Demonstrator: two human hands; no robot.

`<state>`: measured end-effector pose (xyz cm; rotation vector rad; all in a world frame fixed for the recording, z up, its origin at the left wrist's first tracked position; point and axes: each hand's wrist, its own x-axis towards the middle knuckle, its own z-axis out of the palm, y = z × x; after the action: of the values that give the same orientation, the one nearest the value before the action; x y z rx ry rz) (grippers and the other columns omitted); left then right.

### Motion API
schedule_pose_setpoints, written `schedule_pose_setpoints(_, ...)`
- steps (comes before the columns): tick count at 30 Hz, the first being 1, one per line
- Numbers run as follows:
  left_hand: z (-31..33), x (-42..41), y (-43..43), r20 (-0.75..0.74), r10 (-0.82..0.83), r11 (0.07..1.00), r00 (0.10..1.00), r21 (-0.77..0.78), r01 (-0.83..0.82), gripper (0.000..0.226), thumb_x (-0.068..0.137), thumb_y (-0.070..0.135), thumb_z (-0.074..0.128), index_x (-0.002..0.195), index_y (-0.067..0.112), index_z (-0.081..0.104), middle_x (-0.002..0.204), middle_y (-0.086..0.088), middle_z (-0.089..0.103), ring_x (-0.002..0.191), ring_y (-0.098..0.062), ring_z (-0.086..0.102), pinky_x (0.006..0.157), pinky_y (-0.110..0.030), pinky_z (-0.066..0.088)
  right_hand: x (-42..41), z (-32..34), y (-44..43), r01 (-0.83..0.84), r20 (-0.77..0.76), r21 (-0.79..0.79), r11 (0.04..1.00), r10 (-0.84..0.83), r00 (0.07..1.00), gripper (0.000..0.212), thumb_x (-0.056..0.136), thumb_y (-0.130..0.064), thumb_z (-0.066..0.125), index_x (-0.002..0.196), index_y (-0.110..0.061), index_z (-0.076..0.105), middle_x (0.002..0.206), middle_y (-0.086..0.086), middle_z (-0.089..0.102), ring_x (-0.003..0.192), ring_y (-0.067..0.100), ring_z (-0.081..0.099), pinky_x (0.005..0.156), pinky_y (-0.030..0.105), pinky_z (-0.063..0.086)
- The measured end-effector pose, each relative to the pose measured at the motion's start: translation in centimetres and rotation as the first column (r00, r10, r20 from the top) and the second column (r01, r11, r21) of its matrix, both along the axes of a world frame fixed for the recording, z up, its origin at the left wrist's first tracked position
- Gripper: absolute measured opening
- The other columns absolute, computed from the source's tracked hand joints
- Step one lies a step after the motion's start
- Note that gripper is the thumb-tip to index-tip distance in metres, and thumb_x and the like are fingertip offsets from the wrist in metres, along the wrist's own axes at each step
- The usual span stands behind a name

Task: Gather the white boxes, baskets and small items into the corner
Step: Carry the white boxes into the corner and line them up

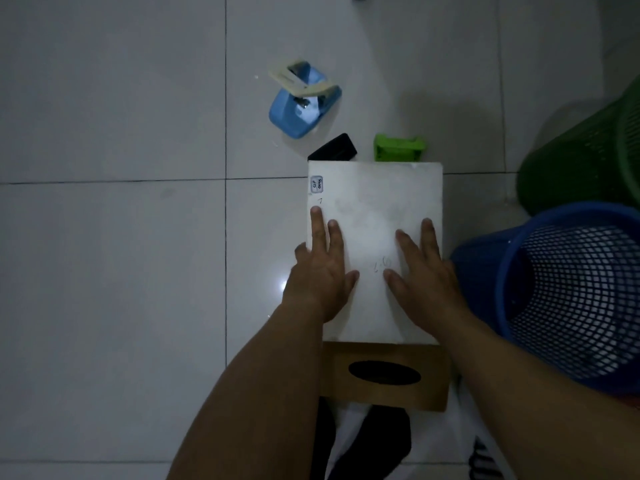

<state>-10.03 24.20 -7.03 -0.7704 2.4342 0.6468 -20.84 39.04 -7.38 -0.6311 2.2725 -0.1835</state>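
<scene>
A white box (375, 202) lies flat on the tiled floor in the middle of the view, a small label near its far left corner. My left hand (320, 271) rests flat on its left side, fingers straight, some over the left edge. My right hand (420, 271) presses flat on its right side with fingers spread. A blue mesh basket (568, 296) lies on its side to the right, touching a green mesh basket (585, 157) behind it. Beyond the box sit a blue hole punch (303, 105), a small black item (334, 148) and a small green item (398, 147).
A brown tissue box (384, 375) with a dark oval slot sits just behind the white box, close to my body. The floor (114, 237) is pale glossy tile with dark grout lines, stretching wide to the left. The light is dim.
</scene>
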Motion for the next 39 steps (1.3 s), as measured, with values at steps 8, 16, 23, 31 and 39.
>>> schedule_pose_setpoints(8, 8.7, -1.5, -1.7, -0.063, 0.102, 0.988, 0.993, -0.112, -0.108, 0.074, 0.096, 0.06, 0.029, 0.155, 0.018, 0.011, 0.164, -0.003, -0.004, 0.132, -0.039, 0.034, 0.098, -0.047, 0.042, -1.5, 7.7, -3.3, -0.064, -0.18, -0.063, 0.996, 0.052, 0.982, 0.058, 0.099, -0.05, 0.03, 0.153, -0.029, 0.023, 0.164, -0.001, 0.004, 0.141, 0.035, 0.03, 0.112, 0.047, 0.023)
schedule_pose_setpoints(16, 32.5, -2.9, -5.0, -0.158, 0.196, 0.947, 0.968, -0.226, -0.228, 0.073, 0.095, 0.063, 0.026, 0.154, 0.023, 0.011, 0.164, 0.001, 0.001, 0.137, -0.037, 0.031, 0.104, -0.046, 0.04, -3.0, 31.7, -8.2, -0.136, -0.415, -0.118, 0.984, 0.076, 0.907, 0.054, 0.099, -0.048, 0.026, 0.149, -0.03, 0.032, 0.162, -0.003, 0.018, 0.127, 0.032, 0.047, 0.097, 0.043, 0.039)
schedule_pose_setpoints(23, 56.3, 0.5, -5.4, -0.367, 0.251, 0.867, 0.896, -0.326, -0.377, 0.067, 0.095, 0.061, 0.028, 0.152, 0.026, 0.021, 0.163, 0.003, 0.012, 0.132, -0.035, 0.039, 0.101, -0.047, 0.044, -0.7, 55.7, -9.0, -0.205, -0.462, -0.276, 0.939, 0.058, 0.885, 0.057, 0.095, -0.048, 0.023, 0.148, -0.03, 0.036, 0.161, -0.006, 0.02, 0.131, 0.031, 0.043, 0.104, 0.045, 0.038)
schedule_pose_setpoints(31, 72.0, 7.3, -4.3, -0.588, 0.323, 0.719, 0.742, -0.358, -0.596, 0.07, 0.093, 0.064, 0.034, 0.151, 0.026, 0.026, 0.161, 0.004, 0.016, 0.131, -0.035, 0.038, 0.102, -0.044, 0.04, 5.1, 71.6, -10.6, -0.317, -0.55, -0.425, 0.848, 0.036, 0.834, 0.053, 0.096, -0.046, 0.026, 0.147, -0.033, 0.035, 0.161, -0.01, 0.018, 0.136, 0.032, 0.036, 0.105, 0.048, 0.032)
schedule_pose_setpoints(39, 77.9, 24.5, -4.4, -0.691, 0.473, 0.466, 0.547, -0.331, -0.821, 0.068, 0.09, 0.063, 0.039, 0.148, 0.026, 0.033, 0.159, 0.004, 0.022, 0.127, -0.035, 0.043, 0.101, -0.044, 0.042, 20.9, 78.2, -14.7, -0.548, -0.592, -0.482, 0.683, 0.206, 0.779, 0.05, 0.099, -0.047, 0.025, 0.146, -0.035, 0.036, 0.16, -0.011, 0.021, 0.13, 0.036, 0.039, 0.104, 0.044, 0.038)
